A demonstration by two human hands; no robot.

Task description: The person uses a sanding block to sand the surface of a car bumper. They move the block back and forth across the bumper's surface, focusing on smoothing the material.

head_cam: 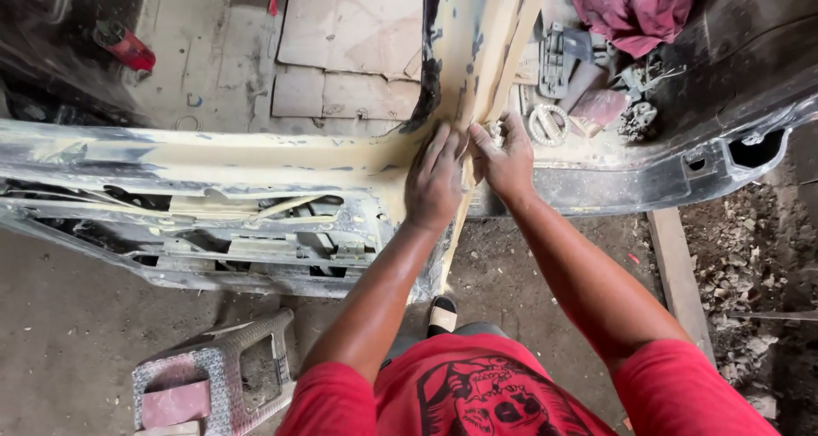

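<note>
Head view looked straight down on a car body panel [256, 168], black but coated over much of its surface with pale yellowish filler. The left hand [434, 180] lay flat on the panel where the filler-covered ridge turned a corner, fingers spread and pressed to the surface, its grip wide and holding nothing that could be seen. The right hand [504, 159] sat just beside it, touching it at the thumb, fingers curled against the same ridge; whether it pinched a piece of sandpaper or only the panel edge could not be told.

Beyond the panel lay flattened cardboard sheets [354, 48] on the floor, and a red spray can [124, 47] lay further off toward the far left corner. To the right of the panel's ridge sat a crumpled reddish rag [635, 6] and a clutter of dusty small parts [588, 87]. Nearer the person than the panel stood a small metal stool [217, 385] on the concrete floor, and a sandalled foot [441, 312] showed under the panel's edge.
</note>
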